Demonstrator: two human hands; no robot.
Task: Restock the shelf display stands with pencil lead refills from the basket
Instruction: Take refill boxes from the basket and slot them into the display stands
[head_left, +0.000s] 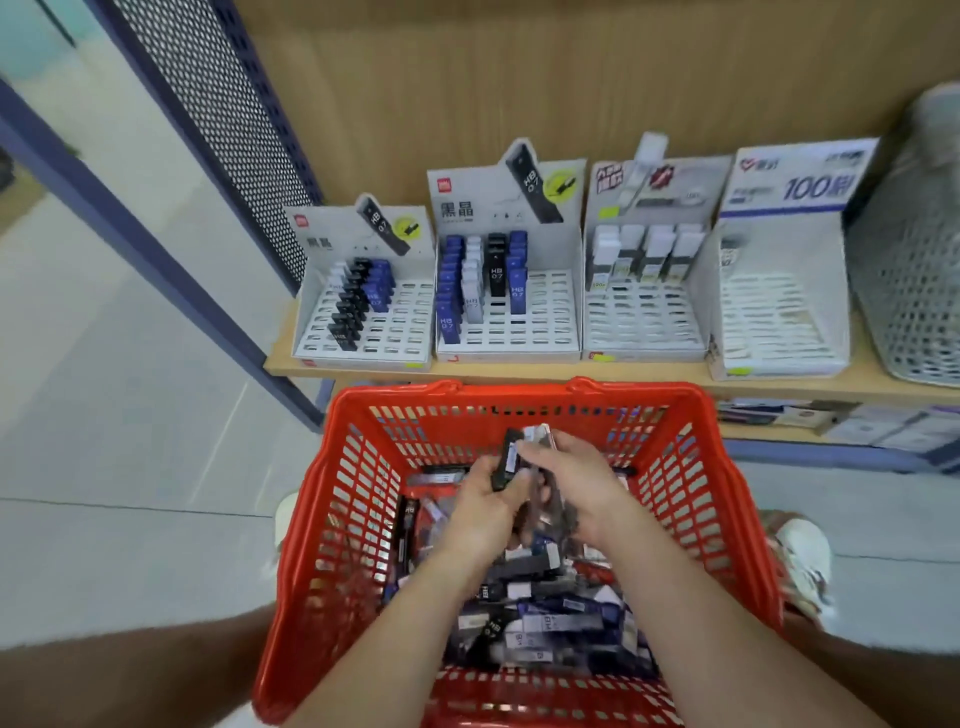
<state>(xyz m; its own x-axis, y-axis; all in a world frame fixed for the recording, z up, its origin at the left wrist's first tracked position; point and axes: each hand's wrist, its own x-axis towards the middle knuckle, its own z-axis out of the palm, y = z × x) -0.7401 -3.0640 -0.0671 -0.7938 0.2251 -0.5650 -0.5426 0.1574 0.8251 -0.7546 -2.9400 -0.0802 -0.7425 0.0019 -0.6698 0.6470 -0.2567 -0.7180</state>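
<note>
Basket: red plastic basket (311, 545), on the floor in front of the shelf (571, 371), a pale shoe (805, 551) beside it.
Refills: loose pile of refills (550, 618) in black, blue and white covers the basket bottom.
Left hand: left hand (480, 506) is over the basket, thumb and fingers gripping the lower end of a black refill case (506, 460).
Right hand: right hand (576, 483) is touching the left, fingers curled, pinching a pale refill case (540, 432) at its tips; the blur hides more.
Stands: 4 display stands side by side on the shelf; stand 1 (363, 322) and stand 2 (506, 312) are partly filled, stand 3 (644, 306) holds 1 back row, and stand 4 (779, 322) is nearly bare.
Far right: grey mesh bin (914, 270) beside stand 4.
</note>
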